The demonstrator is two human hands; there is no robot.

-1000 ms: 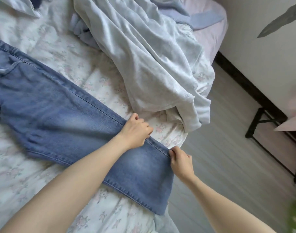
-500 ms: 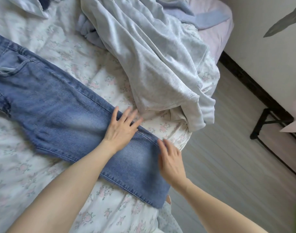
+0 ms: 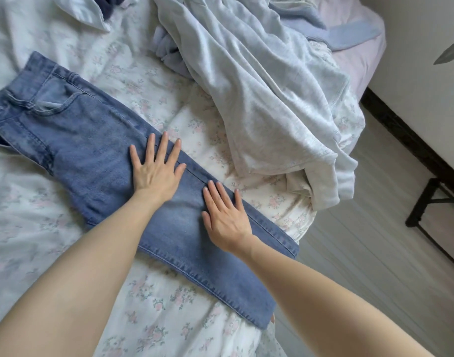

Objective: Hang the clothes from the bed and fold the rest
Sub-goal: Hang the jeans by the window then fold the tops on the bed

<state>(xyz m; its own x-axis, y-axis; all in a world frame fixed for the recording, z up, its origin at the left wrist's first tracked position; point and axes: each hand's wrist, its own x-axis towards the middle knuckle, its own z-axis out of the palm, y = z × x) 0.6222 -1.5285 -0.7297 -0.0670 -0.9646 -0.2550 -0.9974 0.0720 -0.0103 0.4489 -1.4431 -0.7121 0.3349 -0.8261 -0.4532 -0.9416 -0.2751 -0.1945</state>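
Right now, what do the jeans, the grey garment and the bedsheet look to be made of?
Jeans: denim, apparently cotton; faded blue wash, visible stitched seams, matte. Both hands lie flat on them.
Grey garment: soft knit, probably sweatshirt jersey; heathered surface, loose heavy folds. Fibre unclear.
Bedsheet: thin woven fabric, likely cotton; printed small flowers, fine wrinkles, matte.

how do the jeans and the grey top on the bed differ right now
The jeans are blue denim; the grey top is pale soft fabric. The jeans lie spread flat, while the grey top sits rumpled in a heap. The left hand and right hand press flat on the jeans; nothing touches the grey top. Both lie on the floral sheet.
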